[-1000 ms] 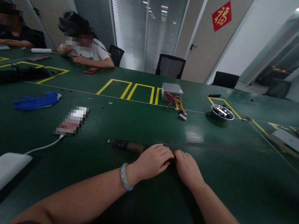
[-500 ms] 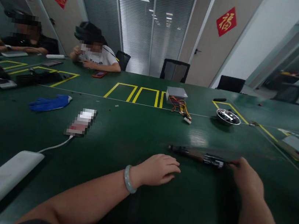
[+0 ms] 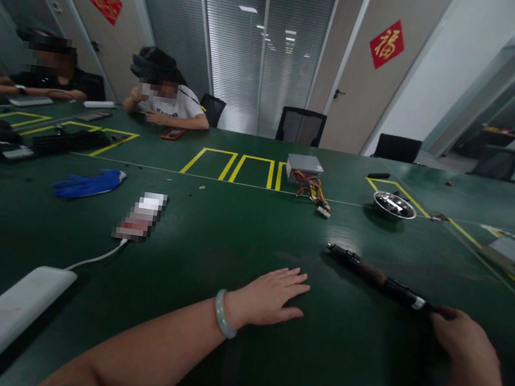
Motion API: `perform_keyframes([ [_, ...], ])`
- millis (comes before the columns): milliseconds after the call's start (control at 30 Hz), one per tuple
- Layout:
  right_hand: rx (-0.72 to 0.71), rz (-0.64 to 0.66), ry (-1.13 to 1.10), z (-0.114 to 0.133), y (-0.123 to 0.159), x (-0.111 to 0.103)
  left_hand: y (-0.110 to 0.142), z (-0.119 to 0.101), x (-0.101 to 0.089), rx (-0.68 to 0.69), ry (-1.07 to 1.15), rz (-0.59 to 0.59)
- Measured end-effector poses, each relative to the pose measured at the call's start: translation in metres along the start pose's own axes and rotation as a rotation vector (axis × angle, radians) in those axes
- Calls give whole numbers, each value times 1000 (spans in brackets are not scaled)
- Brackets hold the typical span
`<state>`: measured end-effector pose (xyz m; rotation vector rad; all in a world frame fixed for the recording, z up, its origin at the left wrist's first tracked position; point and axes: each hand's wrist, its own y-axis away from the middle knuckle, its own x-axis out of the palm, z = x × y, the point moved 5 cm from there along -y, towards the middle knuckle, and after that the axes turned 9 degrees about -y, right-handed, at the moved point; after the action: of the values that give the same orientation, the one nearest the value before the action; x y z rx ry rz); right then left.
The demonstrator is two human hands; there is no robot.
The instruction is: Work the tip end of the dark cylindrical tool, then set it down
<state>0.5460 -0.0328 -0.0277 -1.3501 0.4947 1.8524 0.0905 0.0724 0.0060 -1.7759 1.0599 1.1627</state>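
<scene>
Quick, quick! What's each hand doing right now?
Left hand: open, holding nothing.
Right hand: closed, holding one end of a long, black-and-brown, stick-shaped tool.

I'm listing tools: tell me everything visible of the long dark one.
The long dark tool is slim and rod-like: metallic tip, brownish middle, glossy black section with a pale label. It slants over the green table, tip pointing away and leftward. The right hand holds its near end; contact with the table is unclear.
</scene>
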Motion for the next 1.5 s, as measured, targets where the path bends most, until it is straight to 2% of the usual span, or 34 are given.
perform_keyframes([
  [67,149,-55,53,24,17,-11,0,0,0,0,-1,-3],
  [100,119,-105,40,46,28,-18,0,0,0,-1,-1,-2],
  [167,-163,-208,-101,104,54,-28,0,0,0,0,-3,0],
  [233,-490,-186,-314,162,88,-28,0,-1,0,7,-6,4],
  [267,-642,-114,-396,188,108,-24,0,-2,0,12,-11,-1],
  [333,-930,129,-454,232,150,-9,0,-5,-1,43,-27,-19],
  [433,-1259,546,-372,268,208,19,1,-9,1,113,-37,-6],
  [500,-1321,700,-337,276,228,33,2,-9,4,141,-33,37],
  [567,-1300,743,-343,278,231,40,2,-9,7,157,-32,78],
  [933,-1251,744,-375,278,225,30,0,-7,7,112,-25,123],
  [1233,-1237,745,-395,275,220,31,-1,-8,4,112,-14,92],
  [1400,-1233,648,-342,265,200,30,-3,-8,3,114,-30,20],
  [1500,-1125,429,-318,244,162,22,-2,-7,2,122,-46,19],
])
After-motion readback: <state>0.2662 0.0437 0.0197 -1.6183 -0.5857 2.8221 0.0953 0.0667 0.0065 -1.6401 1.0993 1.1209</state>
